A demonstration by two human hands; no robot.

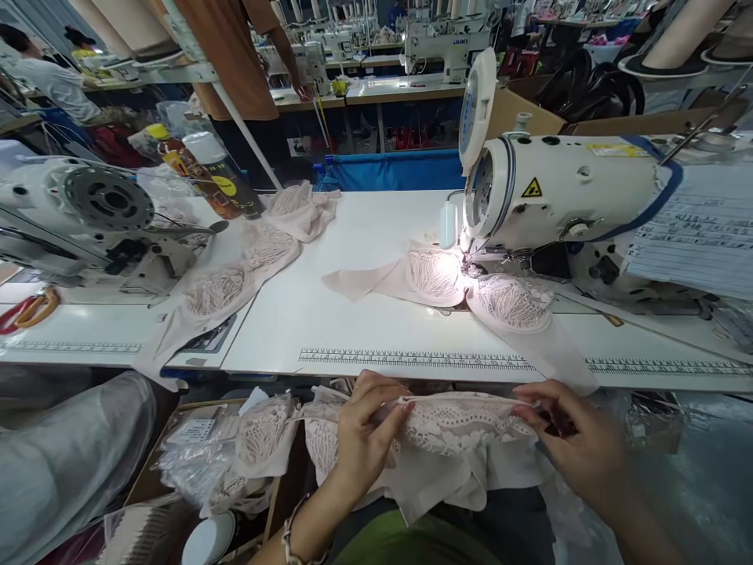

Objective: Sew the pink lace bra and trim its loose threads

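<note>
Over my lap a pale pink lace bra piece (464, 424) is stretched between both hands, its upper edge pulled nearly straight. My left hand (372, 428) pinches that edge between thumb and fingers. At the other end, my right hand (558, 431) grips the same edge, fingers closed. Beyond them on the white table lies another bra piece (511, 302), with its middle under the needle area of a lit sewing machine (547, 184). One wing of it hangs over the table's front edge. More lace cups lie partly hidden beneath my left wrist.
A chain of bra pieces (215, 290) runs across the table at left, beside a second machine (76, 220) and spray cans (227, 173). Orange-handled scissors (38, 308) lie far left. Below the table stands a box (276, 502) with lace pieces and plastic bags. A person (247, 63) stands behind.
</note>
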